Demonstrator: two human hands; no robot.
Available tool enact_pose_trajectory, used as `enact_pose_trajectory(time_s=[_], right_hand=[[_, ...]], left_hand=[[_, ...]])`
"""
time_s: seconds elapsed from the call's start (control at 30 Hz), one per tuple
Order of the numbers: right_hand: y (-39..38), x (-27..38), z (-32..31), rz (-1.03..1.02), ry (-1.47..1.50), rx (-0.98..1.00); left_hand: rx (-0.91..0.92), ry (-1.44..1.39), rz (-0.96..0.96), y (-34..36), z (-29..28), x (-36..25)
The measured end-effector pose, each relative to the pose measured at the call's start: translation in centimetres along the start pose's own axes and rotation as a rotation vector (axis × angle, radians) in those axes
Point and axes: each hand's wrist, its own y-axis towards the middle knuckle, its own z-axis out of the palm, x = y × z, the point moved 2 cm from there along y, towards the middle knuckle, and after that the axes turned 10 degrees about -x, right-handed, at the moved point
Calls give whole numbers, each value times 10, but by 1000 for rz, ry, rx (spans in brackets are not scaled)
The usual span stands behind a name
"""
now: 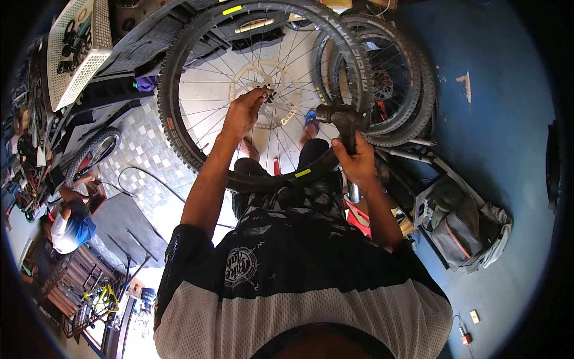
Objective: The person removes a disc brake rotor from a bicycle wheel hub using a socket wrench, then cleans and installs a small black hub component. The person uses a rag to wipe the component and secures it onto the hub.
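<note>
A bicycle wheel [303, 174] with a knobby black tyre lies in front of me, its near rim over my thighs. Around its hub [270, 96] sits a large silver brake disc rotor [287, 113]. My left hand [244, 113] reaches over the spokes to the hub, its fingers pinched at a small piece there that I cannot make out. My right hand [357, 160] is wrapped round a hammer [344, 116] with a dark, thick head. The hammer is raised near the wheel's right side, apart from the hub.
More bicycle wheels [412, 113] lean at the right by a blue wall [496, 72]. A grey bag [457, 233] sits at the right. At the upper left stands a white perforated basket [98, 57] of small parts. Another person [72, 224] is at the far left near a bench.
</note>
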Motion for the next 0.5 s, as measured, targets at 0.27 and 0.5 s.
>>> enact_pose_trajectory(time_s=[0.27, 0.5], right_hand=[[-14, 16, -1, -13, -47, 14], [-26, 26, 0, -6, -92, 60]], left_hand=[[52, 21, -14, -1, -3, 3], [81, 67, -6, -3, -5, -2]])
